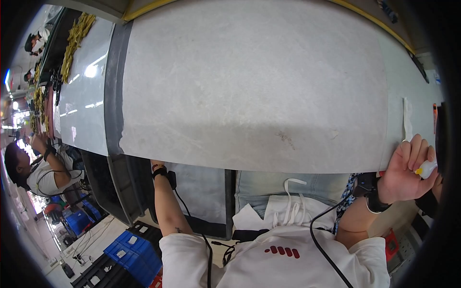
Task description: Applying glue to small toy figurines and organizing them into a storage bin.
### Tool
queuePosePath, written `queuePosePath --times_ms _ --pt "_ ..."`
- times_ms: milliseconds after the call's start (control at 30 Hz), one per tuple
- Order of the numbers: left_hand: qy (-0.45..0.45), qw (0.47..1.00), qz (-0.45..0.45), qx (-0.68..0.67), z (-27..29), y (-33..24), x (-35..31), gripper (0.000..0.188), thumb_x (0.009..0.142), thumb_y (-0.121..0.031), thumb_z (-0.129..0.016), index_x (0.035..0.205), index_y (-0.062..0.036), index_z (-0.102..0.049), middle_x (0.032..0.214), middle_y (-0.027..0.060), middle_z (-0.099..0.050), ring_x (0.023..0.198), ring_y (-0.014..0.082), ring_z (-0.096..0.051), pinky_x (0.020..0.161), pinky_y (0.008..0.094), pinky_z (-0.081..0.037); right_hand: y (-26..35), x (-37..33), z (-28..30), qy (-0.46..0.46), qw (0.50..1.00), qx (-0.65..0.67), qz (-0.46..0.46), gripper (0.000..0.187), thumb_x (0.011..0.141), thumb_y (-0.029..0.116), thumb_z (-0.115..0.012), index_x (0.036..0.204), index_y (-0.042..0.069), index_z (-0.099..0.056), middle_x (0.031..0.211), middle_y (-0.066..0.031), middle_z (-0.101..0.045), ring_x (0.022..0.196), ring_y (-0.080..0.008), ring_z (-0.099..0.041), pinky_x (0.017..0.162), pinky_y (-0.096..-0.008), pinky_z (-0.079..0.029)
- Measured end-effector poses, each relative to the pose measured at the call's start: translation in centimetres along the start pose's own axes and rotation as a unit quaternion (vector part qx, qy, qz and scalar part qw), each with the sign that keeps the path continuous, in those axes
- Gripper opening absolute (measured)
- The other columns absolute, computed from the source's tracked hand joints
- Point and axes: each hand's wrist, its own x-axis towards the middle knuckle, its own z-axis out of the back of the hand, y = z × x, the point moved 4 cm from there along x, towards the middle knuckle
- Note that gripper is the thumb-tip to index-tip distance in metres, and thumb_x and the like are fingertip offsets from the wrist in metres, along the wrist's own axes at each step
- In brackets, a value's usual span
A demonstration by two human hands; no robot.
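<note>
Squeeze bottle [429,168]: one, white, one yellow tip [419,171]; located at the right front corner of the worktop [254,86].
Right hand [406,168]: fingers curled, apparently grasping the bottle, tip pointing left.
Left hand [156,164]: mostly hidden under the worktop's front edge; finger state cannot be told.
Leak risk: judged possible if the grip squeezes hard and the tip is uncapped; cap state cannot be told.
Knock risk: the concealed hand could strike the worktop's edge if raised unseen.
White strip [407,119]: one, on the worktop's right end.
Dark-rimmed bin [230,206]: one, below the worktop's front edge.
Blue crate [132,252]: one large, on the floor, left front of the worktop.
Nearby co-worker [50,175]: one, left of the worktop.
</note>
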Motion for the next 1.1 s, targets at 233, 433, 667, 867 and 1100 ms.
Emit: queuePosePath --times_ms 233,433,667,867,1100 --pt "-0.007 1.0 0.007 0.0 0.4 -0.3 0.7 0.05 0.066 -0.019 -0.061 0.107 0.0046 -0.045 0.098 0.0209 -0.054 0.094 0.0284 -0.051 0.082 0.0345 -0.038 0.1 0.0 0.1 0.003 1.0 0.002 0.004 0.021 0.075 0.026 -0.052 0.072 0.008 -0.042 0.054 0.0008 -0.028 0.051 -0.0078 -0.027 0.044 -0.0202 -0.021" --pt "-0.011 1.0 0.016 -0.001 0.7 -0.6 0.7 0.05 0.066 -0.019 -0.062 0.107 0.0043 -0.045 0.098 0.0209 -0.054 0.094 0.0285 -0.051 0.083 0.0347 -0.038 0.0 -0.1 0.0 0.008 1.0 0.002 0.003 0.021 0.075 0.027 -0.051 0.072 0.008 -0.043 0.054 0.001 -0.029 0.051 -0.0076 -0.028 0.043 -0.0199 -0.021" --pt "-0.015 1.0 0.026 0.0 1.1 -0.7 0.7 0.05 0.066 -0.019 -0.062 0.107 0.004 -0.045 0.098 0.021 -0.054 0.095 0.0287 -0.05 0.083 0.035 -0.037 -0.1 -0.1 -0.2 0.015 1.0 -0.005 0.003 0.021 0.076 0.028 -0.05 0.072 0.008 -0.043 0.053 0.0012 -0.029 0.052 -0.0074 -0.027 0.043 -0.0195 -0.022" --pt "-0.02 0.999 0.036 -0.003 1.2 -0.7 0.4 0.05 0.066 -0.019 -0.062 0.107 0.0037 -0.045 0.099 0.021 -0.054 0.095 0.0288 -0.05 0.084 0.0353 -0.037 0.0 -0.1 -0.2 0.016 1.0 -0.012 0.004 0.022 0.076 0.03 -0.049 0.072 0.009 -0.043 0.054 0.0013 -0.03 0.052 -0.0074 -0.027 0.043 -0.0195 -0.022" --pt "-0.023 0.998 0.052 -0.004 1.4 -0.7 -0.3 0.051 0.066 -0.02 -0.062 0.108 0.0034 -0.045 0.099 0.021 -0.054 0.095 0.0289 -0.05 0.084 0.0356 -0.037 -0.1 0.0 -0.1 0.013 1.0 -0.022 0.011 0.022 0.076 0.03 -0.05 0.072 0.009 -0.043 0.054 0.0016 -0.029 0.051 -0.007 -0.027 0.042 -0.0194 -0.021"
